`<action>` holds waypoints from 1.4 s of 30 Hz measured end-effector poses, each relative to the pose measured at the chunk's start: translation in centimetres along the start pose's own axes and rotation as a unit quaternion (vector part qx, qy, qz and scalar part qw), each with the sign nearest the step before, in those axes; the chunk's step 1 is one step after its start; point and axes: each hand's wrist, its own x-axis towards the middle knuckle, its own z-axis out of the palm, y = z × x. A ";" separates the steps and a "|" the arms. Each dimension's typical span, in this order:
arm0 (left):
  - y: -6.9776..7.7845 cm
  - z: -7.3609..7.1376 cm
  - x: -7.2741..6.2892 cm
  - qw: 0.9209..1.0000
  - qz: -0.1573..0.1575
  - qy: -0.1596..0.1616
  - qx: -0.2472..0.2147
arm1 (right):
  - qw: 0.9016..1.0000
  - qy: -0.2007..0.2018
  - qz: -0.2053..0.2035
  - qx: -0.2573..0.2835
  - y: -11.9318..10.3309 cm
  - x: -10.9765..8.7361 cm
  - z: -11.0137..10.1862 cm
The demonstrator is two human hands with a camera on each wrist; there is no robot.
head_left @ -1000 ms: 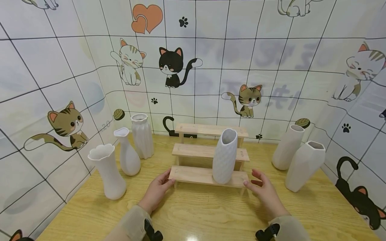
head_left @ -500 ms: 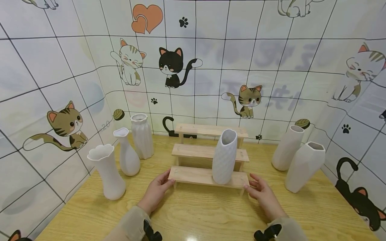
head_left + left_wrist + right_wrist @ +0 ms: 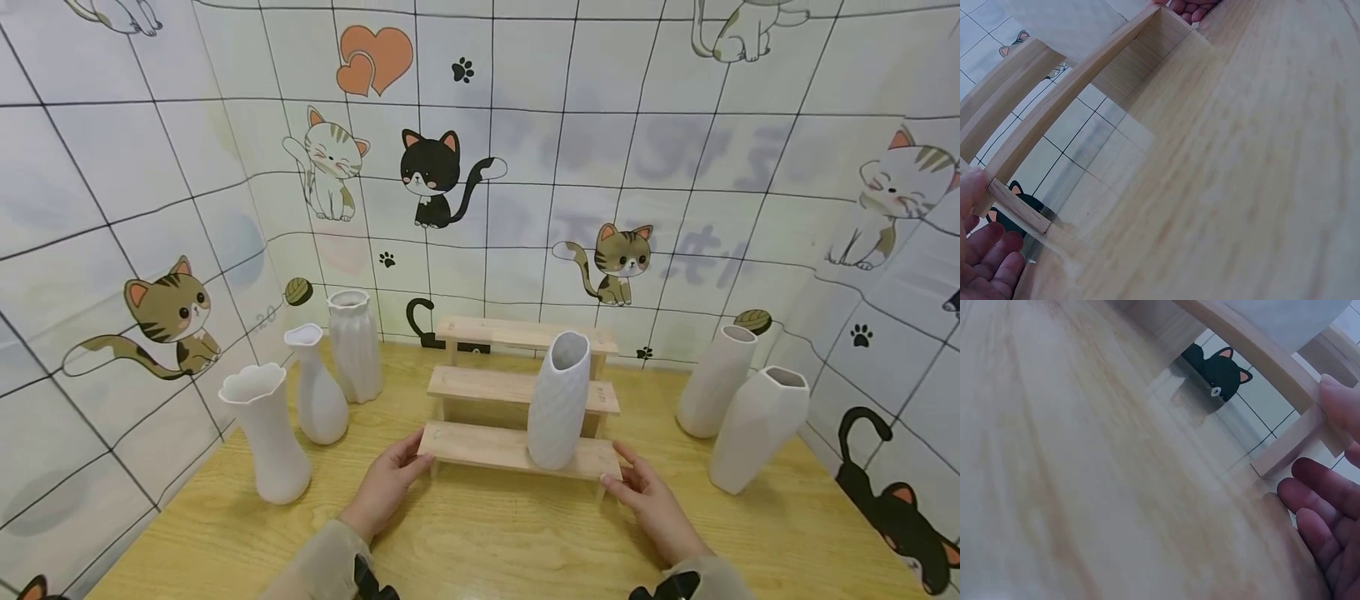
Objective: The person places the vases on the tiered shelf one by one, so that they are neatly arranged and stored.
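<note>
A three-step wooden display stand [image 3: 480, 446] stands on the table in the middle of the head view. One white textured vase [image 3: 557, 417] with a slanted mouth is upright on its lowest step, right of centre. My left hand [image 3: 386, 483] grips the left end of that step, thumb at the front edge. At the opposite end, my right hand [image 3: 652, 504] holds the step between thumb and fingers. In the left wrist view, the thumb [image 3: 972, 187] lies against the step's end and the other fingers curl below. The right wrist view shows a matching hold by the right thumb [image 3: 1338, 403].
Left of the stand are a wavy-rimmed white vase [image 3: 273, 450], a narrow-necked one [image 3: 321, 392] and a ribbed one [image 3: 356, 350]. On the right are a smooth white vase [image 3: 712, 387] and a faceted one [image 3: 757, 433]. A cat-print tiled backdrop [image 3: 525, 167] surrounds the wooden table [image 3: 495, 550].
My right hand's fingers have drawn in onto the stand's right end. My left hand keeps its place at the left end. The head view has tipped slightly upward.
</note>
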 end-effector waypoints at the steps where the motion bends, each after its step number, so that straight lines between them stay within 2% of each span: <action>1: 0.0 0.0 0.0 1.000 0.000 -0.001 -0.002 | 1.000 -0.002 0.002 -0.001 0.0 0.0 0.0; 6: 0.2 0.0 -0.1 1.000 -0.004 0.007 0.000 | 1.000 -0.012 0.010 -0.013 -0.3 0.2 -0.2; 9: 1.0 -0.3 -0.6 0.999 -0.004 0.019 0.029 | 1.000 -0.015 0.021 -0.012 -0.3 0.2 -0.3; 14: 3.0 -1.5 -2.4 0.996 -0.012 0.025 0.080 | 1.000 -0.014 0.025 -0.012 -0.4 0.2 -0.3; 20: 4.9 -3.3 -4.6 0.997 -0.015 0.026 0.073 | 1.000 -0.018 0.022 -0.010 -0.6 0.2 -0.3; 25: 6.5 -4.7 -6.0 0.994 0.003 0.055 0.092 | 1.000 -0.018 0.023 -0.009 -0.6 0.2 -0.4; 28: 7.2 -5.2 -6.7 0.990 0.026 0.084 0.108 | 1.000 -0.015 0.024 -0.006 -0.5 0.2 -0.3; 30: 7.4 -5.3 -7.0 0.984 0.052 0.124 0.119 | 1.000 -0.014 0.025 -0.003 -0.5 0.1 -0.3; 32: 7.4 -5.3 -7.2 0.968 0.096 0.188 0.134 | 1.000 -0.014 0.028 -0.001 -0.5 0.1 -0.3; 33: 7.4 -5.3 -7.2 0.957 0.123 0.224 0.136 | 0.999 -0.014 0.029 -0.001 -0.5 0.1 -0.3; 34: 7.3 -5.3 -7.2 0.942 0.156 0.262 0.137 | 0.999 -0.015 0.032 0.000 -0.5 0.1 -0.3; 35: 7.2 -5.4 -7.2 0.923 0.194 0.301 0.139 | 0.999 -0.015 0.033 0.002 -0.5 0.1 -0.3; 37: 7.0 -5.5 -7.1 0.879 0.268 0.369 0.143 | 0.999 -0.014 0.039 0.002 -0.6 0.1 -0.3; 40: 6.9 -6.1 -6.9 0.816 0.333 0.451 0.140 | 0.999 -0.014 0.041 0.003 -0.6 0.1 -0.3; 41: 6.8 -6.3 -6.8 0.802 0.339 0.471 0.140 | 0.999 -0.014 0.041 0.003 -0.6 0.2 -0.3; 42: 6.8 -6.5 -6.7 0.794 0.333 0.490 0.138 | 0.999 -0.014 0.041 0.002 -0.5 0.2 -0.3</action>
